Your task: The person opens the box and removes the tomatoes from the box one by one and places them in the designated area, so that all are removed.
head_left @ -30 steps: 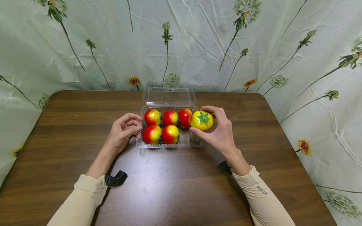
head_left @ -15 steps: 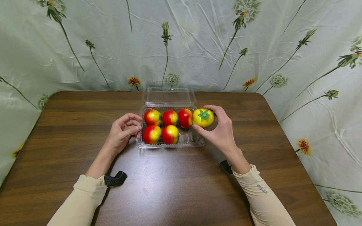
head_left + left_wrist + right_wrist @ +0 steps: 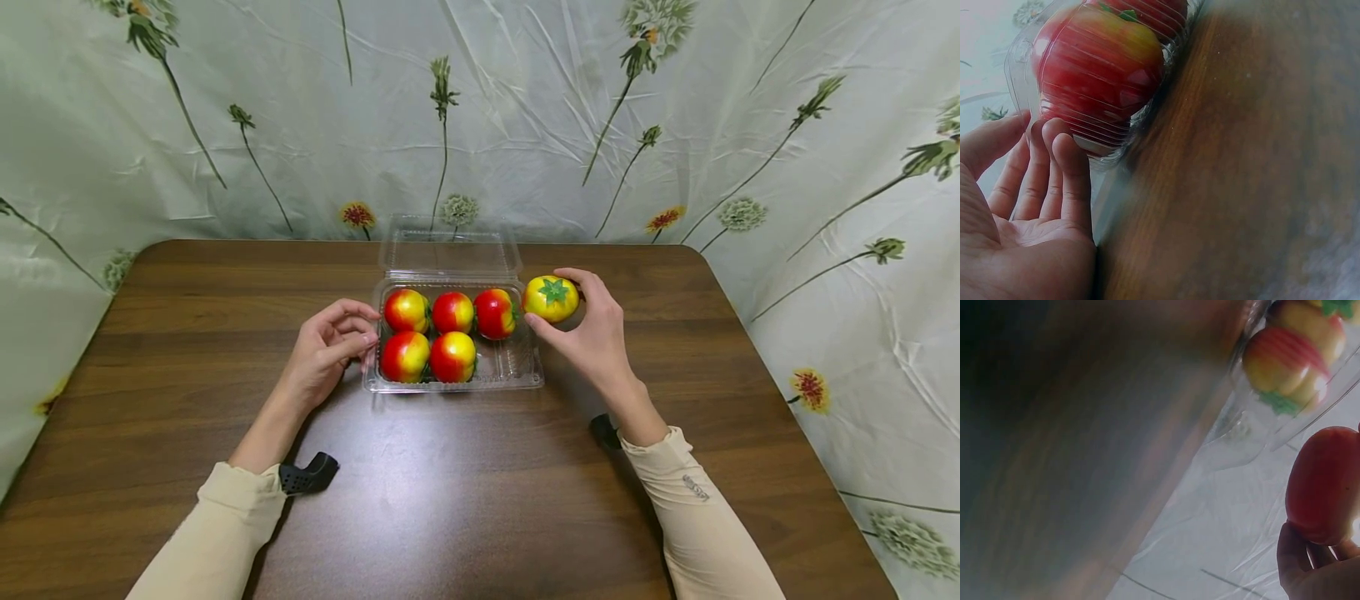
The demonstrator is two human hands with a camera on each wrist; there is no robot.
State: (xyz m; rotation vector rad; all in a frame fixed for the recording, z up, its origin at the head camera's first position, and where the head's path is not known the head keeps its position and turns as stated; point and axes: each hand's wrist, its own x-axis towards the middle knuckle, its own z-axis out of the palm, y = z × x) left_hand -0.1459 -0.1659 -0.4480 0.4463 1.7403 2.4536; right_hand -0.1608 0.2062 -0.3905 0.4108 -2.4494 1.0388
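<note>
Clear plastic forms a clamshell container [image 3: 517, 371] that sits in the middle of a dark wooden tabletop [image 3: 465, 500], its lid [image 3: 450, 250] folded open toward the back. Five red-and-yellow toy tomatoes [image 3: 429, 333] lie inside it, three in the far row and two in the near row, leaving the near right spot bare. The right hand [image 3: 592, 333] grips a sixth tomato [image 3: 551, 298], mostly yellow with a green leafy top, between curled fingers and thumb, just beside the container's far right corner and outside its rim. The left hand [image 3: 326, 350] holds nothing; its fingers are loosely curled, with the fingertips [image 3: 1063, 140] at the container's left wall. Both arms wear beige sleeves [image 3: 217, 533]. A pale cloth printed with flowers [image 3: 225, 100] hangs behind the tabletop.
</note>
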